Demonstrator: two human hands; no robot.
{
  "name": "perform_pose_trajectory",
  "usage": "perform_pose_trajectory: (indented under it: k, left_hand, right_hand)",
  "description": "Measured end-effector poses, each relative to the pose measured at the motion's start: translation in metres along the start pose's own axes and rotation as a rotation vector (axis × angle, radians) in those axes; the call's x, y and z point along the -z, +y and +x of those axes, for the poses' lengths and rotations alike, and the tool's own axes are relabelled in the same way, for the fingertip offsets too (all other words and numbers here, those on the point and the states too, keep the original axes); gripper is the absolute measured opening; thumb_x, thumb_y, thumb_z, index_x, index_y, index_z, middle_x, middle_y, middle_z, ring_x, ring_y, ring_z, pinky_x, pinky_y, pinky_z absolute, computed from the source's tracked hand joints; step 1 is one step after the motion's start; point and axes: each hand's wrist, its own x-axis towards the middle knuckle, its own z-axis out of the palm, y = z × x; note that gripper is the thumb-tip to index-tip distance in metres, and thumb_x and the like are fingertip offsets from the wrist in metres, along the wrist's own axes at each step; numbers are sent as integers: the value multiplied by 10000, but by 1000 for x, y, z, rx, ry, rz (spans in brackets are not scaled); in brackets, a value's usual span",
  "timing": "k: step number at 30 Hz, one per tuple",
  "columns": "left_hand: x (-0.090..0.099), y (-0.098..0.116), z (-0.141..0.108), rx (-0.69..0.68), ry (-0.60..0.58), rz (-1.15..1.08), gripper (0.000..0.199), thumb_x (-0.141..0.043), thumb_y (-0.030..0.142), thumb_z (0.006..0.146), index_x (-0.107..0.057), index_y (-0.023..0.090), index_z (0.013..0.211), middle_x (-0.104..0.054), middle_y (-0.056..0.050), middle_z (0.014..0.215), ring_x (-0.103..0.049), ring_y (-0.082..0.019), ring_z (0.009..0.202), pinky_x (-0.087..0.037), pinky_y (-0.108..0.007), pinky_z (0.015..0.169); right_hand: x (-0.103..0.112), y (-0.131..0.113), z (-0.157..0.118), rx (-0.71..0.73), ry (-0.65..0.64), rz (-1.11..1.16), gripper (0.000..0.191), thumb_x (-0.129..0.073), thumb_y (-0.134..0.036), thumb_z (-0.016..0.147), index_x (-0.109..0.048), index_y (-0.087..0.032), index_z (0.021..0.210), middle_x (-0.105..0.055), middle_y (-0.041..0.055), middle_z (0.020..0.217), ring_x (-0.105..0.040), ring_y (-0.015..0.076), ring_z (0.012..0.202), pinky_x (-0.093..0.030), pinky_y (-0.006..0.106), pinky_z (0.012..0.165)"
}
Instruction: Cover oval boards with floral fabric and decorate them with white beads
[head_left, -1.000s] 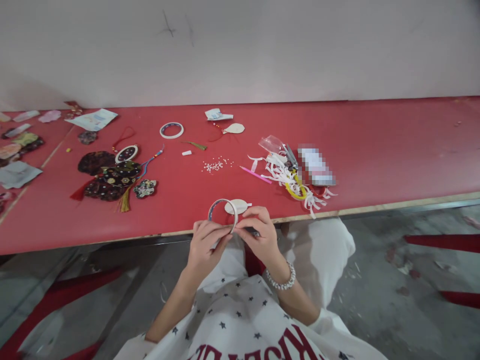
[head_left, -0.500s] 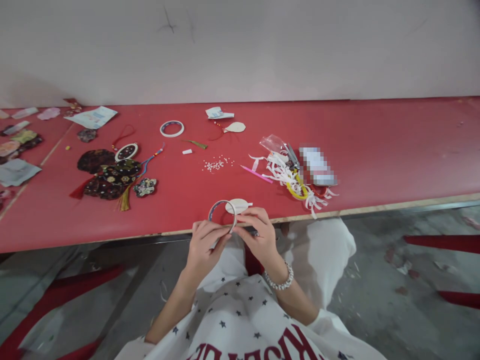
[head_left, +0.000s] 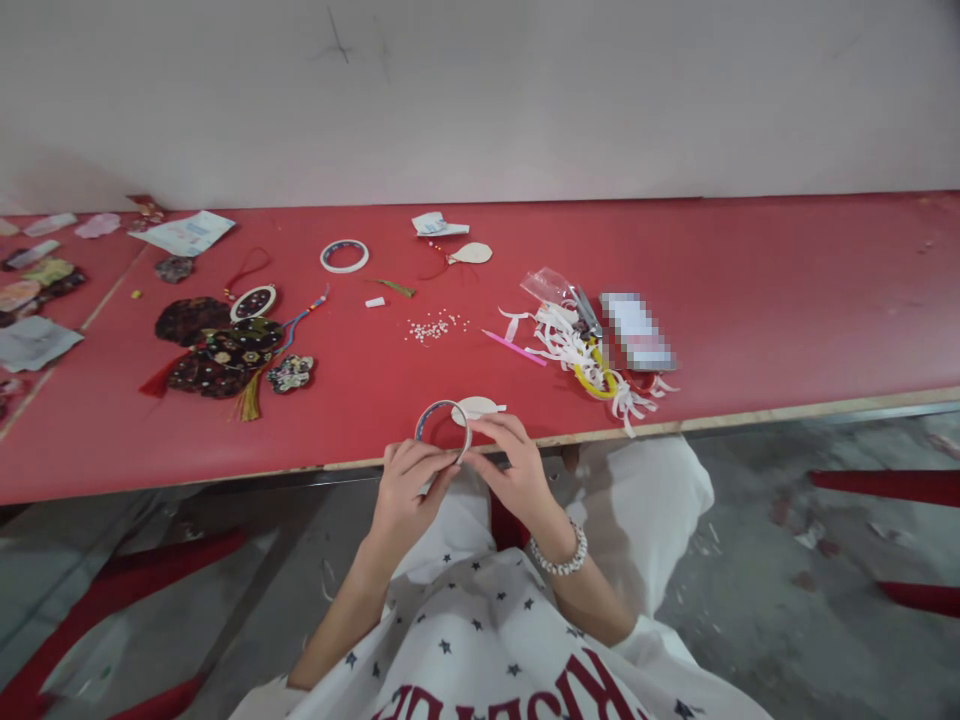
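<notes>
A roll of white tape point(head_left: 430, 412) stands tilted at the table's front edge, between my two hands. My left hand point(head_left: 410, 490) grips its lower rim between thumb and fingers. On its right side, my right hand point(head_left: 517, 470) pinches the rim with thumb and forefinger; a beaded bracelet circles that wrist. Just behind the roll, a flat white oval piece point(head_left: 476, 408) with a small tab lies on the red table, partly hidden by the roll and my right fingers.
Dark patterned pouches point(head_left: 217, 350) with tassels lie at left on the red table point(head_left: 750, 300). Small white beads point(head_left: 431, 328), a pink pen point(head_left: 514, 347), another tape roll point(head_left: 344, 270), white strips point(head_left: 559, 335) with scissors point(head_left: 596, 378), and a blurred phone point(head_left: 637, 330) lie farther back.
My right hand has shifted slightly left along the roll's rim, its thumb and forefinger closer to my left fingers. The roll and my left hand have hardly moved.
</notes>
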Motion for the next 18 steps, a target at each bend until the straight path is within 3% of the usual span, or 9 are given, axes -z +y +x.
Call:
perform_pose_trajectory:
  k: [5,13,18]
  left_hand:
    - [-3,-2,-2,45,-8,31,83,-603,186,829,-660,223,876,-670,-2,777,-577,-140,742,-385,-316,719]
    - [-6,-6,3,147,94,132,38,-611,202,807,-648,202,802,-670,-13,764,-570,-160,739,-356,-331,708]
    - [-8,-9,5,148,72,140,44,-605,205,804,-638,197,777,-669,-9,753,-572,-157,737,-354,-326,704]
  right_hand:
    - [-1,5,-1,-9,79,-12,43,-606,-214,822,-645,-227,834,-644,38,826,-586,180,853,-498,343,772]
    - [-1,0,-2,22,-9,-26,108,-489,-165,866,-582,-219,880,-644,60,915,-572,187,926,-480,378,828]
    - [-4,-3,-4,48,-45,23,108,-600,-186,785,-560,-224,878,-635,58,946,-575,194,933,-479,385,837]
